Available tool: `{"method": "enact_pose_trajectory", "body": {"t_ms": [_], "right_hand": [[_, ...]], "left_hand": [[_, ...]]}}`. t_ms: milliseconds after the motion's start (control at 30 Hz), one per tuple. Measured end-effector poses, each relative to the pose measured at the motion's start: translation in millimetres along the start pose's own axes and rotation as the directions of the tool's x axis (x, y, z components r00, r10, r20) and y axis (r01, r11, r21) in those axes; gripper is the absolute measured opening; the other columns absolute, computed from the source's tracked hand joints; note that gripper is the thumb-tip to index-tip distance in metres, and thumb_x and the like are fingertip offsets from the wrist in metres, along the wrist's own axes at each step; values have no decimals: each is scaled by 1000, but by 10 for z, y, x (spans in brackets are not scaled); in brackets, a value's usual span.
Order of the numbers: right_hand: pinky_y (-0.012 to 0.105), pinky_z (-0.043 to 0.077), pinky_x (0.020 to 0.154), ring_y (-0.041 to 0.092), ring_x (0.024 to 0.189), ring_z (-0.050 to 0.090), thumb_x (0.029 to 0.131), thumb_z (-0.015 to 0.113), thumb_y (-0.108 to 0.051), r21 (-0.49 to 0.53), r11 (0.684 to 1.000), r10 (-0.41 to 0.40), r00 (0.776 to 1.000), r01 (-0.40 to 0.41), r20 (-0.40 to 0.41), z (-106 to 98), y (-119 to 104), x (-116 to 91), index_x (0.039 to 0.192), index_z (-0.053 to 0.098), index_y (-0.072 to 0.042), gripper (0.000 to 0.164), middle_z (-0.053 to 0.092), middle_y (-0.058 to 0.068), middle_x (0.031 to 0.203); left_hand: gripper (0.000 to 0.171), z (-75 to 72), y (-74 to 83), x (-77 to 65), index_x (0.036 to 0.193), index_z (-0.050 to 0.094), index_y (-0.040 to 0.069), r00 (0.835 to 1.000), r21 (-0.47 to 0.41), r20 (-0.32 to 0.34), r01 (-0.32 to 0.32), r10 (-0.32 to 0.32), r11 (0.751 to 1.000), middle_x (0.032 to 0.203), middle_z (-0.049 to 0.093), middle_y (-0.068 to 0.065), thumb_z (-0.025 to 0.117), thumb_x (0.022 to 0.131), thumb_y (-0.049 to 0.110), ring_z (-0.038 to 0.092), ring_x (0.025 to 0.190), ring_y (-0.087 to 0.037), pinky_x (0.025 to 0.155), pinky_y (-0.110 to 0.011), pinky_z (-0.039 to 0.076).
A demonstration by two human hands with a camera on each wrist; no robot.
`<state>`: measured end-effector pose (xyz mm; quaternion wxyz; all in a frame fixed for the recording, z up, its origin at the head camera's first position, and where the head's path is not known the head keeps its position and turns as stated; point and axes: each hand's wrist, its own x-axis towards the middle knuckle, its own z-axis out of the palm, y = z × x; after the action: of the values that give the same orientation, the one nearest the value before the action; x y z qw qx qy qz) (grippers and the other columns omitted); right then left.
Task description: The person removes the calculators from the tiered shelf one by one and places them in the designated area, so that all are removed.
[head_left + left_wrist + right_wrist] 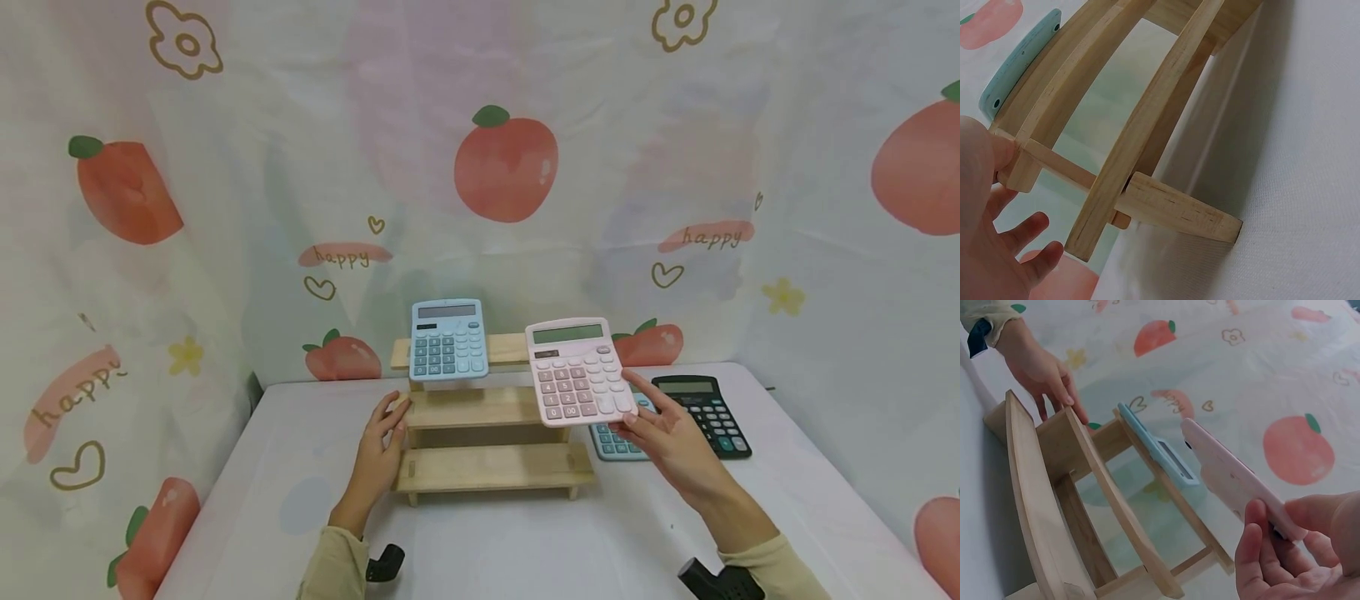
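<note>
A pink calculator (581, 371) is held up in my right hand (671, 446), which pinches its lower right edge between thumb and fingers. It hangs at the right end of a three-step wooden rack (472, 407), apart from the top shelf in the right wrist view. A light blue calculator (450, 342) leans upright on the left of the top shelf. My left hand (378, 450) grips the left end of the middle shelf; in the left wrist view, some of its fingers (1044, 262) stick out free of the wood.
Right of the rack, another blue calculator (618, 443) lies on the white table (480, 550), partly hidden by the pink one and my right hand. Beside it lies a black calculator (708, 412). A fruit-print cloth (420, 167) hangs behind the table.
</note>
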<state>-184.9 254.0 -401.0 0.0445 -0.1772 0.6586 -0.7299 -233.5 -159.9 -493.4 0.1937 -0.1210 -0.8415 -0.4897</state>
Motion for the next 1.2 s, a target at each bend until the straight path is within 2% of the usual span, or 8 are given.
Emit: {"method": "enact_pose_trajectory", "body": {"t_ms": [500, 800, 1033, 1200], "right_hand": [[18, 54, 90, 3, 107, 67, 106, 46, -3, 23, 999, 44, 999, -44, -17, -145, 95, -204, 163, 12, -10, 67, 66, -14, 129], [18, 54, 89, 4, 100, 66, 106, 47, -6, -8, 995, 99, 994, -100, -40, -204, 183, -349, 163, 14, -13, 66, 66, -13, 124], [18, 54, 89, 5, 100, 66, 107, 45, -4, -4, 996, 91, 995, -91, -34, -283, 258, -459, 164, 12, -14, 67, 66, -13, 125], [18, 55, 88, 6, 100, 66, 107, 45, -4, 3, 993, 118, 990, -118, -73, -347, 299, -528, 164, 11, -13, 67, 67, -14, 123]], "left_hand": [[38, 12, 9, 10, 141, 58, 0, 1000, -11, -4, -6, 6, 1000, 157, 43, -19, 51, 105, 14, 50, 130, -44, 103, -67, 43], [38, 2, 8, -3, 140, 58, -1, 1000, -11, -5, -11, 11, 1000, 156, 43, -20, 51, 106, 14, 51, 129, -44, 102, -67, 43], [39, 9, 1, -2, 141, 58, -1, 1000, -13, -4, -16, 16, 1000, 156, 43, -20, 51, 106, 14, 51, 128, -43, 102, -66, 43], [39, 7, 6, -2, 141, 58, 0, 1000, -20, -2, -11, 11, 1000, 156, 42, -20, 51, 106, 15, 51, 126, -42, 99, -68, 43]]}}
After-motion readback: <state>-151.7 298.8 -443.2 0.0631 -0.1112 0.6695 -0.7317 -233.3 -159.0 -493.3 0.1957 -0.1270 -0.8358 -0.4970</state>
